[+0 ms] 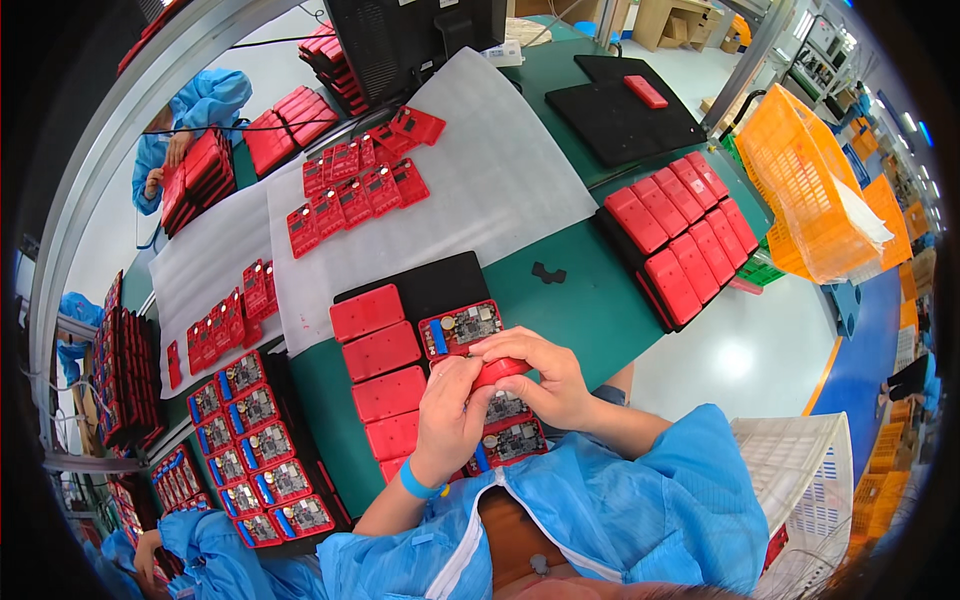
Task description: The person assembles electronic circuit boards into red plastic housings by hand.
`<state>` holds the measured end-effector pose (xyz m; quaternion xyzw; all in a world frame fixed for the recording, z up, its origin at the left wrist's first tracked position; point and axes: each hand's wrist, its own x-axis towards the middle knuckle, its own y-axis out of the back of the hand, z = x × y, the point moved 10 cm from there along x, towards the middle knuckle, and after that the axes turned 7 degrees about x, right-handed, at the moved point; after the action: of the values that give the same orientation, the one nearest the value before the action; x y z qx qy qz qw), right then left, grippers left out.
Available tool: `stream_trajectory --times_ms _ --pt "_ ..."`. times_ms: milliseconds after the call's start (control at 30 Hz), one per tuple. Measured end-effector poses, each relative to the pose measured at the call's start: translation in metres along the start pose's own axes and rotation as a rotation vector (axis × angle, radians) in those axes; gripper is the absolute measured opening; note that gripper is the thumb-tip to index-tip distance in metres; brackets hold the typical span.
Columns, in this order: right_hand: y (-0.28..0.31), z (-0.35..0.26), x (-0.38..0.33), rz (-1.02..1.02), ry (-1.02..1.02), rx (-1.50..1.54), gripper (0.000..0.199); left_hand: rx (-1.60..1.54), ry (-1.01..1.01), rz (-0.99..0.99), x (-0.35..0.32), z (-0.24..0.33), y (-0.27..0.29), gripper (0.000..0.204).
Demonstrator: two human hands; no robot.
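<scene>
Between my two hands is a red plastic case [500,372], held over the front of the green bench. The fingers of my left hand [450,410] close on its left side, and my right hand [545,375] grips its right side. Beneath and around them lie open red cases with circuit boards; one such case [462,326] shows just beyond my fingers, another [515,442] nearer my body. To their left runs a column of closed red cases [383,348] on a black tray [440,282]. My fingers hide part of the held case.
Loose red boards [350,200] lie on a white sheet [470,170]. Stacked trays of open cases [265,445] stand left, and closed red cases [675,230] right. A monitor [415,40] stands at the back, orange crates [800,190] beyond the right edge. Co-workers' blue sleeves [210,95] show at left.
</scene>
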<state>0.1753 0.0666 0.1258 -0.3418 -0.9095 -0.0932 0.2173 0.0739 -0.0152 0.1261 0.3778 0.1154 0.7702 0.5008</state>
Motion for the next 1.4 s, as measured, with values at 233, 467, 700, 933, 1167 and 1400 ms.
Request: stream_trajectory --times_ms 233,467,700,933,1167,1400 --pt "-0.001 -0.001 -0.015 0.126 0.064 0.012 0.025 0.035 -0.069 0.156 -0.012 0.007 -0.002 0.031" --pt "-0.001 0.008 -0.026 0.210 0.036 0.082 0.024 0.092 -0.130 0.132 -0.014 0.010 -0.003 0.030" --pt "0.001 0.013 -0.013 0.068 0.042 0.041 0.036 0.016 -0.077 0.140 -0.007 0.000 -0.006 0.030" --pt "0.010 0.050 0.005 0.092 -0.186 -0.012 0.102 -1.007 0.530 0.391 0.014 -0.086 -0.017 0.020" --pt "-0.010 0.070 0.035 0.017 -0.144 -0.468 0.089 -1.283 0.546 0.513 0.022 -0.141 -0.028 0.015" --pt "0.021 0.122 0.090 -0.279 -0.210 -0.501 0.074 -0.970 0.818 0.292 0.008 -0.177 -0.010 0.046"
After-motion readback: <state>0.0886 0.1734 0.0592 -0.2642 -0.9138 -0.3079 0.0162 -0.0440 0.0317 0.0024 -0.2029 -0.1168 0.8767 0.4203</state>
